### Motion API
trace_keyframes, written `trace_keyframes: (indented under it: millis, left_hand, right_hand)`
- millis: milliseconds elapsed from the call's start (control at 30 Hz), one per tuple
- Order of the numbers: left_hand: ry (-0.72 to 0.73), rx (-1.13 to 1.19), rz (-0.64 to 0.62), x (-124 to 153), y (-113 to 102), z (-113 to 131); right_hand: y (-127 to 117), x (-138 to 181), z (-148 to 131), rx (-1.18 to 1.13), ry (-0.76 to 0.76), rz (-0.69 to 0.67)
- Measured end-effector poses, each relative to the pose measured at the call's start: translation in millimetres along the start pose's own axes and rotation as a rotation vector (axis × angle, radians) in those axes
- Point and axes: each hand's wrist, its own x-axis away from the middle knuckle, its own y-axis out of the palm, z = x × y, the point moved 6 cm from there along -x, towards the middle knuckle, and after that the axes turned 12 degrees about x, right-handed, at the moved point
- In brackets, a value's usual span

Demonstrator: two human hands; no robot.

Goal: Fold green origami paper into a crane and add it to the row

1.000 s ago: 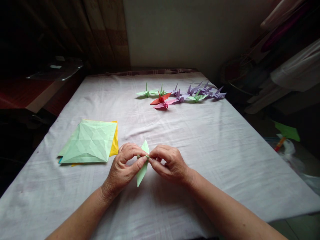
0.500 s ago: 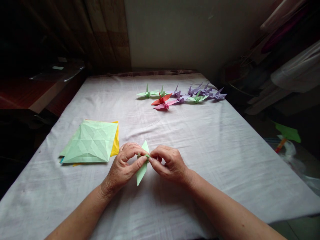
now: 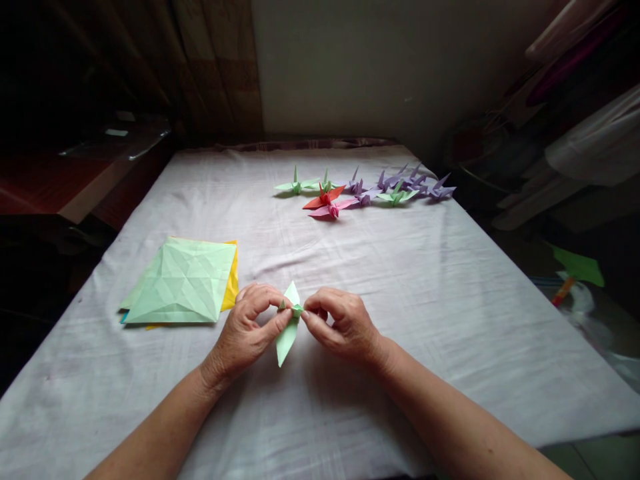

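A light green paper crane [image 3: 287,341] is held between my two hands above the cloth, one wing pointing away from me and the other toward me. My left hand [image 3: 254,319] pinches it at the left of its middle with thumb and forefinger. From the right, the thumb and forefinger of my right hand [image 3: 343,325] close on its other end. The fingertips hide part of the folds there. To the left lies a stack of creased paper squares [image 3: 180,283], light green on top, with yellow and blue edges showing beneath.
Several folded cranes stand in a group at the far side: green [image 3: 296,187], red [image 3: 325,197], pink [image 3: 332,211] and purple [image 3: 439,191]. A white cloth [image 3: 400,267] covers the table. Beyond its right edge is a green paper piece [image 3: 580,265]; a dark red surface [image 3: 45,187] stands left.
The crane has turned slightly, its near wing tip shifting right and a little up. My left fingers have drawn back slightly from its middle, showing more of it. My right hand has barely moved.
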Motion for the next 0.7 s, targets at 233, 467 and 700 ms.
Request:
trace_keyframes:
  millis: [233, 467, 700]
  left_hand:
    - [-0.038, 0.110, 0.011, 0.7, 2.6, -2.3]
    - [-0.041, 0.131, 0.005, 0.6, 2.8, -0.8]
    - [-0.022, 0.102, 0.025, -0.1, -0.2, 1.7]
  right_hand:
    - [2.1, -0.1, -2.6, -0.002, 0.001, -0.030]
    - [2.0, -0.2, -2.0, 0.009, -0.001, -0.039]
    - [7.4, 0.7, 1.4, -0.027, 0.017, -0.095]
